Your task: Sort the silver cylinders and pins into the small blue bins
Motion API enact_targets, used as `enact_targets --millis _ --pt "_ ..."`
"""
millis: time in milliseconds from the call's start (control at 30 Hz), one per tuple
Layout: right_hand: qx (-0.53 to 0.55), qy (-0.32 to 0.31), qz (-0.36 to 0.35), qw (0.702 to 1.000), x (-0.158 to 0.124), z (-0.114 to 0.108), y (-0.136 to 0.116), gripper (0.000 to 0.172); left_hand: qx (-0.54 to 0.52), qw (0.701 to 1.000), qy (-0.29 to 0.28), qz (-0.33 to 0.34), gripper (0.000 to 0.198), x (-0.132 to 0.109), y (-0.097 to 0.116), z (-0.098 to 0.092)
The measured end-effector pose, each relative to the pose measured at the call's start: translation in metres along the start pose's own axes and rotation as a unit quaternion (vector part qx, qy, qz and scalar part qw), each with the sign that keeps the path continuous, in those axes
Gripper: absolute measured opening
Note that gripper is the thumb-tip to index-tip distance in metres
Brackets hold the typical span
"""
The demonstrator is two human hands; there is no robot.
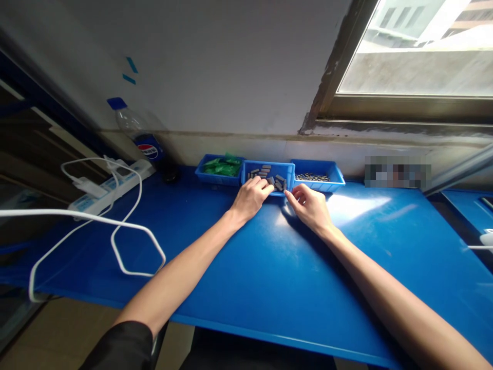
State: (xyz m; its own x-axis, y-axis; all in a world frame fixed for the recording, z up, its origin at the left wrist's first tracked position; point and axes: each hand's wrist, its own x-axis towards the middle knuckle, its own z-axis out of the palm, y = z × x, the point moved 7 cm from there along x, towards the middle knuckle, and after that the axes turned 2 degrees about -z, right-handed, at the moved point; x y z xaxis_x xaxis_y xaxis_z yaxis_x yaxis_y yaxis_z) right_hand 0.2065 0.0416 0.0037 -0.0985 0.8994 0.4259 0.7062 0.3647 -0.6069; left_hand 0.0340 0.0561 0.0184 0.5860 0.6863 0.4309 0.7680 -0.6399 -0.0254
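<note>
Three blue bins stand side by side at the back of the blue table. My left hand (249, 198) reaches over the front left of the middle bin (283, 167), its fingers curled down among small grey metal pieces (280, 183). Whatever those fingers hold is hidden. By the front right corner of this bin is my right hand (311, 206). Its thumb tip is at the rim and the other fingers are bent, apart from the thumb, with nothing visible between them.
Green packets (223, 166) fill the left bin, and thin metal pins or screws (313, 177) lie in the right bin (337, 176). A cola bottle (148, 146) stands back left. Beside it are a white power strip (111, 190) and a looping white cable (115, 239). A window (416, 56) is at upper right.
</note>
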Motion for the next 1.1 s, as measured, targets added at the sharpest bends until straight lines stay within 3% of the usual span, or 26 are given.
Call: enact_targets --millis 133,233,333,533,767,1100 --pt "0.056 0.027 0.009 0.998 0.003 0.0 0.0 0.032 -0.036 0.999 0.004 0.022 0.025 -0.005 -0.005 -0.003" --pt "0.133 0.04 0.033 0.99 0.005 -0.001 0.002 0.043 -0.052 0.998 -0.008 0.042 0.019 -0.01 -0.006 -0.001" --pt "0.166 0.039 0.043 0.985 0.007 -0.001 0.003 0.034 -0.059 0.997 -0.013 0.053 0.021 -0.014 -0.003 0.001" --pt "0.147 0.005 0.012 0.989 0.008 0.002 0.006 0.025 -0.046 0.998 -0.018 0.033 0.037 -0.01 0.016 0.003" --pt "0.12 -0.011 -0.002 0.993 0.007 0.0 0.004 0.027 -0.042 0.998 -0.035 -0.013 0.03 -0.008 0.016 0.01" --pt "0.137 -0.026 -0.037 0.989 0.008 0.0 0.005 0.03 -0.054 0.998 -0.024 -0.016 0.029 -0.012 0.017 0.006"
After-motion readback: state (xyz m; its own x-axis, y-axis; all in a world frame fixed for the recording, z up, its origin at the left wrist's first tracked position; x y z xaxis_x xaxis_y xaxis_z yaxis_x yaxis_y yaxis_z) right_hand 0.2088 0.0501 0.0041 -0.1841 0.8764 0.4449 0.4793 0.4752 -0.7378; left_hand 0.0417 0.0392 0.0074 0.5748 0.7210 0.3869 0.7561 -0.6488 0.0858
